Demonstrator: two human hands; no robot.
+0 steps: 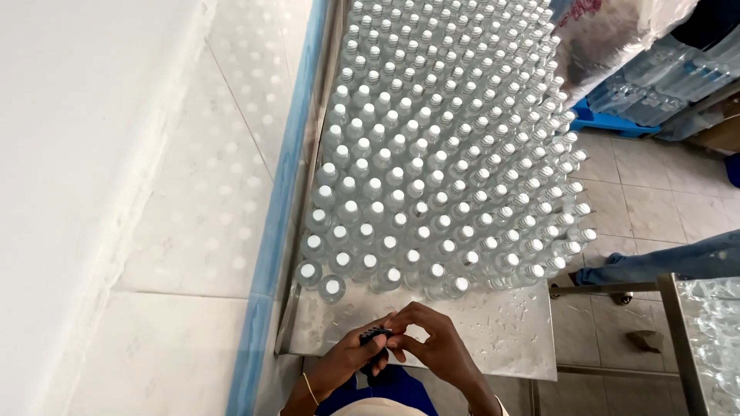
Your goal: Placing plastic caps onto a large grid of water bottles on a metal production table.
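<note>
1. Bottom centre: left hand [351, 356] and right hand [435, 339] together, just above near edge of steel desk [509, 331].
2. Left fingers pinching small dark object [375, 334]; kind unclear, mostly hidden.
3. Right fingers curled in, tips meeting same object from right side; pinching it too, as far as visible.
4. Thin bangle [310, 389] on left wrist.
5. Centre to top: dense block of clear bottles [455, 154] w/ white caps, upright in rows, filling desk up to top edge of frame.
6. Nearest bottle row just above hands, not touching.
7. Bare wet strip of desk btw bottles and hands.
8. Left: white tiled ledge [200, 231], blue strip along desk.
9. Right: tiled floor [655, 200]; upper right, plastic-wrapped bottle packs [663, 73].
</note>
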